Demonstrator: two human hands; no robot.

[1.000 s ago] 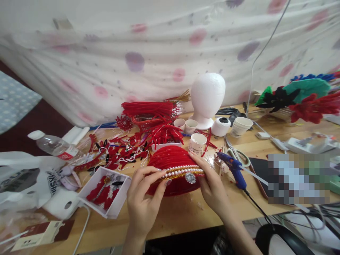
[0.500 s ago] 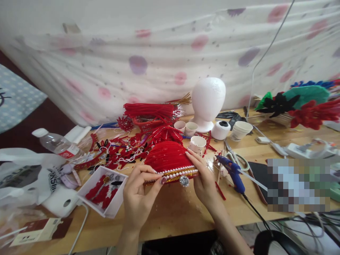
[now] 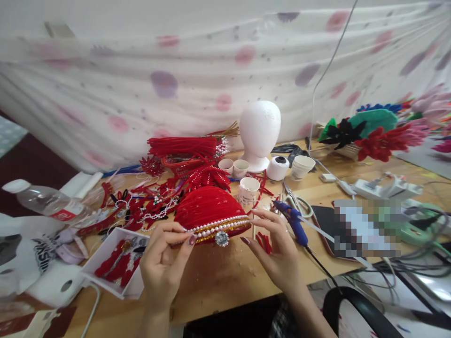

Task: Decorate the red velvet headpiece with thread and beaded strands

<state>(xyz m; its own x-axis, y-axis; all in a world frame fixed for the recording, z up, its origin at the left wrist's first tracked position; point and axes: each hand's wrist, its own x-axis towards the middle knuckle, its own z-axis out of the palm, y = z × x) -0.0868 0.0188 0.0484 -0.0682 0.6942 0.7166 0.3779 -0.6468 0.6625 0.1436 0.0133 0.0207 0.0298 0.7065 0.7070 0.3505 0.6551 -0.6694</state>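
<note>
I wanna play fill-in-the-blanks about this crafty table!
The red piece has a ____ band between two white pearl rows.
Standing behind it, the foam head is coloured ____.
The person's ____ grip pinches the red piece.
The glue gun is coloured ____.

Missing words: gold; white; left; blue.

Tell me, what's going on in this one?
A person's left hand pinches the edge of a beaded red cap. The right hand is open at the cap's other end; whether its fingertips touch is unclear. A blue glue gun lies to the right, and a white dummy head stands behind.
</note>
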